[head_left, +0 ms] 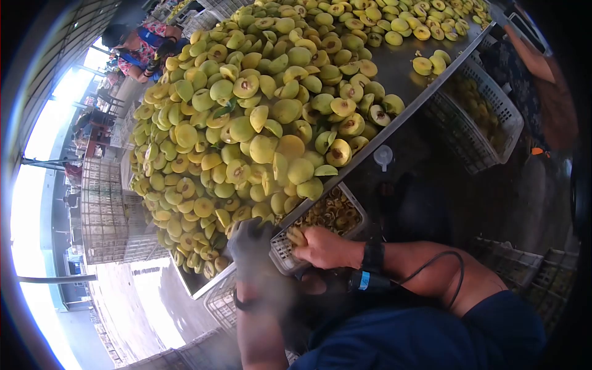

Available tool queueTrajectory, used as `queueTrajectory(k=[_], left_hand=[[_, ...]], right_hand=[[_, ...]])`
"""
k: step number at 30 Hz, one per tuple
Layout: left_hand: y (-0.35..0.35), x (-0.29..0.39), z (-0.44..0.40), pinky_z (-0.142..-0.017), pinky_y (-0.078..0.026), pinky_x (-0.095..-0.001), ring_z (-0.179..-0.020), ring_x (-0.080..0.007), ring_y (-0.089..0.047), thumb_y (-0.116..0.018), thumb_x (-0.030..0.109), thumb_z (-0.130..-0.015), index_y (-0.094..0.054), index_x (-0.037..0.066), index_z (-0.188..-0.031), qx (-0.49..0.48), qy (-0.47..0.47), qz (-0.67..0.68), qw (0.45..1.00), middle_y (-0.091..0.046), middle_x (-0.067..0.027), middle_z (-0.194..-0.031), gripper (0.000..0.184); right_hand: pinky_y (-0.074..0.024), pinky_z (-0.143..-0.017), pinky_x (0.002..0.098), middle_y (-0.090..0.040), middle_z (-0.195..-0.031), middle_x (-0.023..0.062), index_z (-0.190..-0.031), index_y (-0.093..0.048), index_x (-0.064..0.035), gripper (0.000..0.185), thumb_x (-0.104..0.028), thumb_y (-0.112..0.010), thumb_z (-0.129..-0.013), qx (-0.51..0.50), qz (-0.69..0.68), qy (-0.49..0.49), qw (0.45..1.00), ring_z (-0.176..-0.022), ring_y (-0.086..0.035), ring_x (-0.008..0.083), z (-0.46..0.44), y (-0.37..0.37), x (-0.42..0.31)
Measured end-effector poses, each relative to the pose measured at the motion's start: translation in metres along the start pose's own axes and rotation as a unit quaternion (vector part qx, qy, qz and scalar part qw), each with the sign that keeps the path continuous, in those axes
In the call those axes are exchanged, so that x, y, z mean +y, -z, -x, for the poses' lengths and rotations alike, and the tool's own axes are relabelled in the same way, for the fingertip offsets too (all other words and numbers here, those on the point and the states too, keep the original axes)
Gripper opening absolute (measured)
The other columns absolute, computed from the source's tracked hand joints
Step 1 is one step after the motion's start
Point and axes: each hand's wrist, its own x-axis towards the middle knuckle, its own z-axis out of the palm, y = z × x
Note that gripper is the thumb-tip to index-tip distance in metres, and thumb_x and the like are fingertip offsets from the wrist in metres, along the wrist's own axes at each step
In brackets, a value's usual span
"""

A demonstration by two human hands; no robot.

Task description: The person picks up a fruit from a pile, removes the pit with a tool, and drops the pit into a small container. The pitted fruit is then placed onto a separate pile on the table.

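Observation:
A large heap of halved yellow-green fruits, some showing brown hollows or pits, covers the metal table. My left hand, in a grey glove, is at the heap's near edge; haze blurs it and its fingers are not clear. My right hand, bare with a black wrist strap, is closed above a white plastic basket. Something yellowish shows at its fingertips, too unclear to name. Cut fruit scraps fill part of that basket, which sits against the table's edge.
The metal table edge runs diagonally past me. A white crate with fruit stands on the right, beside another person's arm. A clear cup is below the edge. Another person works at the far left, near stacked crates.

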Motion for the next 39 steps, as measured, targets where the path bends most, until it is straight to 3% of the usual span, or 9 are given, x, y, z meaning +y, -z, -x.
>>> queueTrajectory(k=[2,7,12,14,27,32,35,38,39], left_hand=[[0.006,0.008,0.014,-0.081,-0.058,-0.0377,-0.094,-0.0310,-0.072,-0.085,0.004,-0.074,-0.073,0.002,-0.098,0.047,-0.082,0.036,0.995,-0.072,-0.0147,-0.102,0.027],[0.022,0.029,0.043,-0.084,-0.059,-0.0364,-0.107,-0.0310,-0.069,-0.078,0.002,-0.081,-0.068,0.001,-0.117,0.039,-0.168,0.060,0.983,-0.068,-0.0169,-0.125,0.037],[0.022,0.041,0.058,-0.080,-0.060,-0.0322,-0.104,-0.0225,-0.068,-0.067,0.016,-0.093,-0.058,-0.004,-0.135,0.025,0.021,0.347,0.937,-0.065,-0.0138,-0.126,0.047],[0.037,0.051,0.053,-0.078,-0.060,-0.0303,-0.094,-0.0188,-0.068,-0.067,0.018,-0.094,-0.059,-0.006,-0.132,-0.080,0.167,0.487,0.853,-0.067,-0.0123,-0.116,0.045],[-0.006,0.054,0.070,-0.086,-0.059,-0.0316,-0.096,-0.0178,-0.069,-0.070,-0.001,-0.091,-0.063,-0.006,-0.124,0.128,0.173,0.389,0.896,-0.070,-0.0127,-0.113,0.035],[-0.010,0.053,0.075,-0.081,-0.058,-0.0303,-0.093,-0.0164,-0.068,-0.070,0.001,-0.092,-0.064,-0.005,-0.120,0.144,0.126,0.276,0.942,-0.070,-0.0113,-0.109,0.029],[0.000,0.066,0.071,-0.080,-0.057,-0.0323,-0.091,-0.0191,-0.068,-0.070,0.004,-0.093,-0.065,-0.002,-0.117,0.116,0.146,0.380,0.906,-0.070,-0.0096,-0.104,0.026],[-0.001,0.049,0.062,-0.080,-0.055,-0.0358,-0.090,-0.0233,-0.067,-0.069,0.009,-0.096,-0.066,0.001,-0.115,0.113,-0.029,-0.008,0.993,-0.069,-0.0094,-0.101,0.022],[-0.010,0.045,0.060,-0.079,-0.054,-0.0360,-0.089,-0.0226,-0.066,-0.063,0.013,-0.100,-0.067,0.000,-0.112,0.131,0.003,0.069,0.989,-0.068,-0.0100,-0.100,0.019]], right_hand=[[-0.0457,-0.057,0.0345,-0.064,-0.075,0.0068,-0.092,-0.065,0.0016,0.024,-0.021,-0.059,-0.097,-0.011,-0.127,-0.126,0.984,-0.064,-0.058,0.0152,-0.006,0.009,-0.027],[-0.0471,-0.062,0.0317,-0.065,-0.086,0.0024,-0.103,-0.066,0.0020,0.025,-0.021,-0.059,-0.098,0.005,-0.209,-0.131,0.969,-0.070,-0.059,0.0119,-0.013,0.008,-0.031],[-0.0509,-0.077,0.0347,-0.069,-0.089,0.0060,-0.109,-0.066,0.0041,0.027,-0.018,-0.060,-0.095,0.029,-0.122,0.023,0.992,-0.080,-0.061,0.0153,-0.011,-0.002,-0.013],[-0.0515,-0.078,0.0356,-0.069,-0.089,0.0091,-0.108,-0.066,0.0048,0.026,-0.017,-0.061,-0.094,0.019,-0.087,0.058,0.994,-0.080,-0.062,0.0166,-0.010,-0.002,-0.011],[-0.0534,-0.080,0.0484,-0.070,-0.096,0.0279,-0.111,-0.061,0.0041,0.031,-0.018,-0.067,-0.090,0.031,0.134,0.057,0.989,-0.093,-0.068,0.0465,0.026,-0.007,-0.022],[-0.0541,-0.081,0.0469,-0.069,-0.099,0.0288,-0.111,-0.063,0.0036,0.027,-0.016,-0.065,-0.093,-0.051,0.002,0.095,0.994,-0.095,-0.068,0.0467,0.023,-0.012,-0.016],[-0.0542,-0.083,0.0455,-0.070,-0.098,0.0270,-0.112,-0.064,0.0032,0.026,-0.016,-0.064,-0.094,-0.090,-0.017,0.069,0.993,-0.095,-0.069,0.0431,0.023,-0.004,-0.021],[-0.0541,-0.083,0.0435,-0.071,-0.096,0.0226,-0.111,-0.065,0.0022,0.024,-0.015,-0.064,-0.094,-0.056,0.076,0.062,0.994,-0.090,-0.069,0.0358,0.028,-0.005,-0.029],[-0.0540,-0.082,0.0428,-0.072,-0.095,0.0209,-0.110,-0.065,0.0018,0.023,-0.015,-0.064,-0.095,-0.036,0.121,0.063,0.990,-0.089,-0.069,0.0332,0.031,-0.008,-0.031]])
